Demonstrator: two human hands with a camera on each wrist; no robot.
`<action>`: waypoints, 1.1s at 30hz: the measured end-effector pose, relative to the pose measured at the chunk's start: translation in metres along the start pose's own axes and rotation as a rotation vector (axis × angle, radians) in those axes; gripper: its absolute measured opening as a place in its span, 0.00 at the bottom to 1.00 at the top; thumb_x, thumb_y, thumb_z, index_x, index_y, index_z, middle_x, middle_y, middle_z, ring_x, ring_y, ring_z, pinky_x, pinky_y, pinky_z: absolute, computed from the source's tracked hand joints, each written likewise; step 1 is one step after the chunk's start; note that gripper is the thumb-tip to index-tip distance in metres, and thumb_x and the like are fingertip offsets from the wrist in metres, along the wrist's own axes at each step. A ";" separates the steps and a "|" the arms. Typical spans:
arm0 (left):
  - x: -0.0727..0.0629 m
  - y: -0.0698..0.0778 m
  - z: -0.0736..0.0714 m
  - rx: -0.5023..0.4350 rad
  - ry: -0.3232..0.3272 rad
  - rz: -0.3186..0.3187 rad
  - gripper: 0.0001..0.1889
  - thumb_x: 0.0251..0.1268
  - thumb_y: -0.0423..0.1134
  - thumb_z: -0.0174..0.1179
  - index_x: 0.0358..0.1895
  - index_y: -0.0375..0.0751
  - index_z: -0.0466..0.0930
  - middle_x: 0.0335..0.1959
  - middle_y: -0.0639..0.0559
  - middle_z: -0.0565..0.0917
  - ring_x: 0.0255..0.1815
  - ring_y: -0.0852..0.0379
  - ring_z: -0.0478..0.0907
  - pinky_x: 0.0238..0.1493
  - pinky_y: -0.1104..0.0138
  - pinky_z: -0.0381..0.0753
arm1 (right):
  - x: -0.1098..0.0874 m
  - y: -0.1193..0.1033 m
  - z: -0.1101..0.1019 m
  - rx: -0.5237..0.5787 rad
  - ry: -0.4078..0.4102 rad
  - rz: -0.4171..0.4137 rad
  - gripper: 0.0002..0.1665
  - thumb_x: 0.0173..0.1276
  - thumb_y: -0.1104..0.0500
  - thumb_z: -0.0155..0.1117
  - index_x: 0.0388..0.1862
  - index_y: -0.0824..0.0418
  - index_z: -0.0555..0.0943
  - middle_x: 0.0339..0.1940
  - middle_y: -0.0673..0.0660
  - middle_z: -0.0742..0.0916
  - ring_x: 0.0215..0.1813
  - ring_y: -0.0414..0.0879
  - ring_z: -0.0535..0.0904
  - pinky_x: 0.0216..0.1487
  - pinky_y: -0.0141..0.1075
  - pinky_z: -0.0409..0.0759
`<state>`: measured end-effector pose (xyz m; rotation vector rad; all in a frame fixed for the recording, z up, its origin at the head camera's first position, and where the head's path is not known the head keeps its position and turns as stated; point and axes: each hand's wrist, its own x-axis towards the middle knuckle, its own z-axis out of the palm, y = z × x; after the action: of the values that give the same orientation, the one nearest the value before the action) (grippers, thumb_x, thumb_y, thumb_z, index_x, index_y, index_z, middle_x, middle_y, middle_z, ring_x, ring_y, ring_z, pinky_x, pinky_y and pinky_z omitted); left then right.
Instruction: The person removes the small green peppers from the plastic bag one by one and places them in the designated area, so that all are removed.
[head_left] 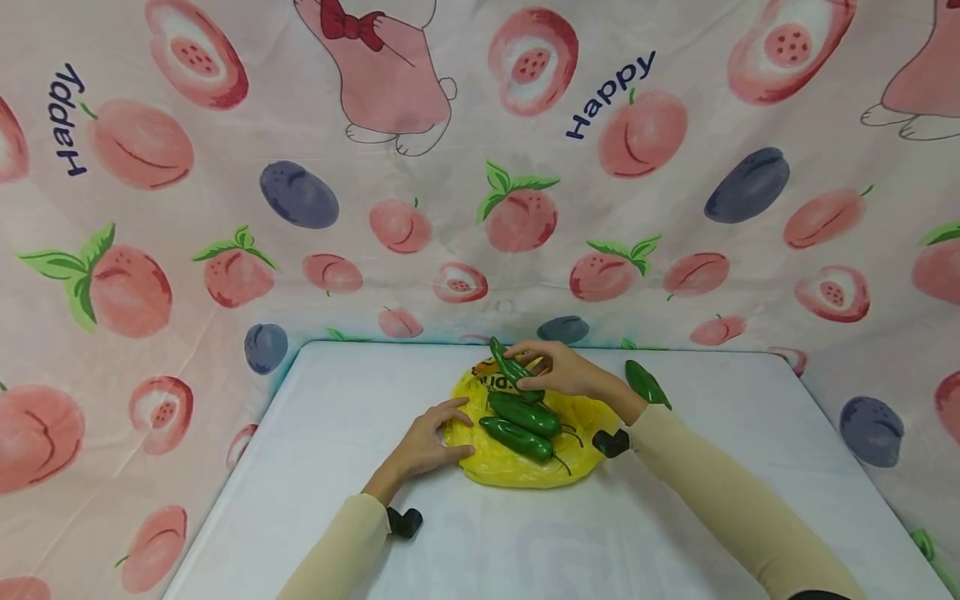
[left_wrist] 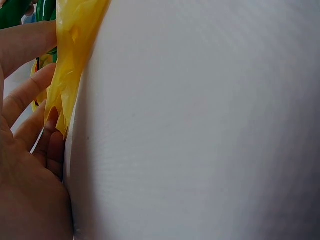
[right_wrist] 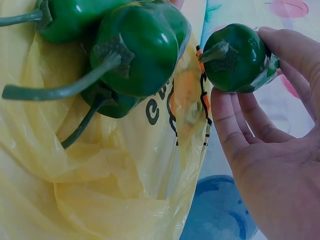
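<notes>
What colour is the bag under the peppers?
The bag is yellow, clearest in the head view.

A white tabletop (head_left: 300,467) carries a crumpled yellow plastic bag (head_left: 498,464) around its middle, toward the far edge; one green pepper (head_left: 645,383) lies to its right.

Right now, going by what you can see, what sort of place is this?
Probably a small indoor work corner, perhaps set up for filming. A fruit-print cloth hangs behind and beside a white table, and green peppers lie on a yellow bag there.
</notes>
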<state>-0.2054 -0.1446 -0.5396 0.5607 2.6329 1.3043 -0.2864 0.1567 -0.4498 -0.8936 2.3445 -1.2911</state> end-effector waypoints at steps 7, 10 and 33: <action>-0.001 0.000 0.000 -0.003 -0.001 -0.001 0.17 0.58 0.49 0.74 0.50 0.57 0.84 0.76 0.58 0.69 0.80 0.45 0.58 0.77 0.40 0.54 | -0.004 0.002 -0.003 0.004 0.008 -0.004 0.30 0.70 0.60 0.71 0.70 0.55 0.76 0.66 0.61 0.80 0.65 0.61 0.77 0.62 0.54 0.81; 0.000 -0.001 0.000 -0.005 -0.002 -0.002 0.17 0.58 0.48 0.74 0.50 0.57 0.84 0.77 0.57 0.69 0.80 0.45 0.58 0.77 0.40 0.54 | -0.007 0.003 -0.006 -0.001 0.012 -0.003 0.29 0.70 0.59 0.71 0.70 0.54 0.77 0.65 0.61 0.80 0.65 0.60 0.77 0.62 0.53 0.81; 0.001 -0.003 0.000 0.010 0.000 -0.013 0.16 0.58 0.50 0.74 0.50 0.60 0.83 0.77 0.58 0.68 0.81 0.46 0.57 0.78 0.40 0.53 | -0.055 0.026 -0.056 -0.085 0.083 0.089 0.32 0.70 0.56 0.72 0.71 0.56 0.75 0.64 0.67 0.80 0.58 0.61 0.82 0.57 0.53 0.84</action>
<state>-0.2065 -0.1454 -0.5419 0.5435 2.6403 1.2882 -0.2844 0.2390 -0.4424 -0.7647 2.4898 -1.2245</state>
